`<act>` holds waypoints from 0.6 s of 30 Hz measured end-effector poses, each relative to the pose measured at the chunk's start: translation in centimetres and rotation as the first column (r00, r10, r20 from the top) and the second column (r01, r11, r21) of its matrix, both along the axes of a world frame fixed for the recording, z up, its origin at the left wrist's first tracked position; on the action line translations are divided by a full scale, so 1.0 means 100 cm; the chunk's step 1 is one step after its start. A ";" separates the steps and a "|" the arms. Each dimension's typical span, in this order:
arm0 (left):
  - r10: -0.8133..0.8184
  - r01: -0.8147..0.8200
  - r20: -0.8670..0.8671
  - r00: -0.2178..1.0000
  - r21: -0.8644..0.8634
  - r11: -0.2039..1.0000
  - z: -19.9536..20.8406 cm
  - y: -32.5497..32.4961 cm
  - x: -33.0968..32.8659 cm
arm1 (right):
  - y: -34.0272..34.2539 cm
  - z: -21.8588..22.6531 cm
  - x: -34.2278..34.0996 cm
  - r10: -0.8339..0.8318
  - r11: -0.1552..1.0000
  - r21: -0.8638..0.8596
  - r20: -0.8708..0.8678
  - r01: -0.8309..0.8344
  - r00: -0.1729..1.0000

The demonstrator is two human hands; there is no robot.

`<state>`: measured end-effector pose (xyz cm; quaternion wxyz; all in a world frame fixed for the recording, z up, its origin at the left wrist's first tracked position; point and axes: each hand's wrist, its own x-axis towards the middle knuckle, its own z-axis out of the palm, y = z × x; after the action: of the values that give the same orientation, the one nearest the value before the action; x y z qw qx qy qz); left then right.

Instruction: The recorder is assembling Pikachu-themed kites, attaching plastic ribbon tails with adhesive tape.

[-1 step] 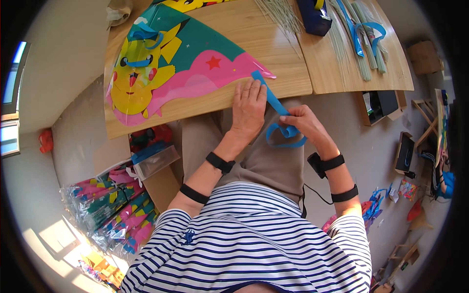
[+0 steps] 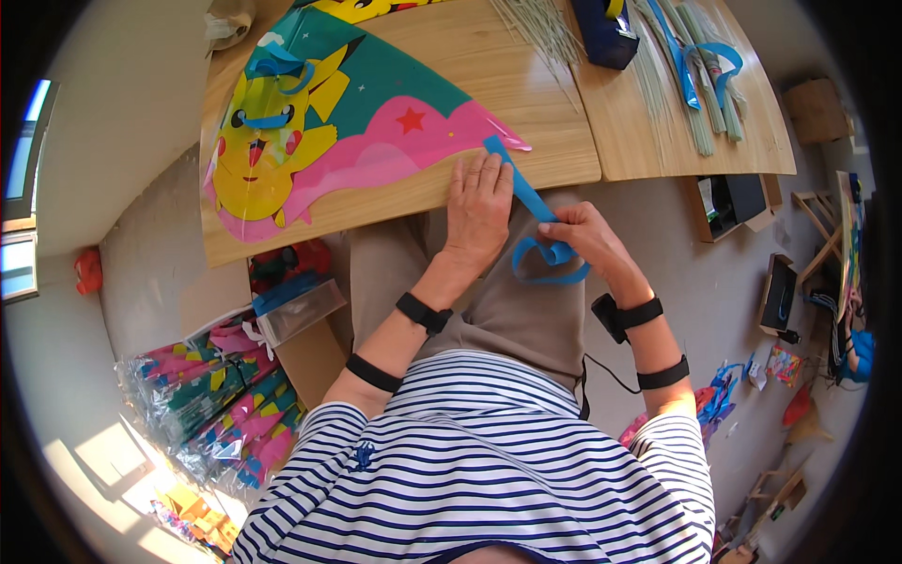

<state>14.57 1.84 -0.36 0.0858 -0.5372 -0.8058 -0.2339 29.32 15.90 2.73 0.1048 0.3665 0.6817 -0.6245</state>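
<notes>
A strip of blue ribbon (image 2: 532,199) runs from the table edge down to my right hand (image 2: 592,237). Thumb and fingers of that hand pinch it, and the loose end curls in a loop below. My left hand (image 2: 481,199) lies flat at the table's front edge, fingers stretched out beside the ribbon's upper end; whether the fingertips press on it is partly hidden. Just beyond is the tip of a thin printed kite sheet (image 2: 376,141), green and pink with a yellow cartoon figure. Short blue ribbon pieces (image 2: 282,68) lie on the sheet's left part.
On the wooden table (image 2: 526,85) lie thin pale rods (image 2: 540,33), a dark blue tape dispenser (image 2: 606,38) and bundled rods (image 2: 700,85) with blue ribbon. Left of my legs, a heap of plastic-wrapped colourful kites (image 2: 211,404) sits by a box (image 2: 315,362). An open box (image 2: 733,207) is below the right table.
</notes>
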 end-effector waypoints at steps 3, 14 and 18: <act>0.008 -0.008 -0.005 1.000 -0.013 1.000 0.000 0.001 0.001 | 0.001 0.004 0.002 0.030 0.995 0.093 0.013 -0.031 0.999; 0.012 -0.012 -0.006 1.000 -0.080 0.997 0.005 0.000 0.002 | 0.017 0.002 0.052 0.063 0.947 0.294 0.220 -0.128 0.974; 0.011 -0.013 -0.026 1.000 -0.090 0.996 0.004 0.001 -0.001 | 0.045 0.007 0.057 0.091 0.644 0.702 0.324 -0.304 0.942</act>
<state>14.50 1.98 0.07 0.0732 -0.5386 -0.8177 -0.1896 34.99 20.43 3.47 0.1026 0.3779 0.8926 -0.2235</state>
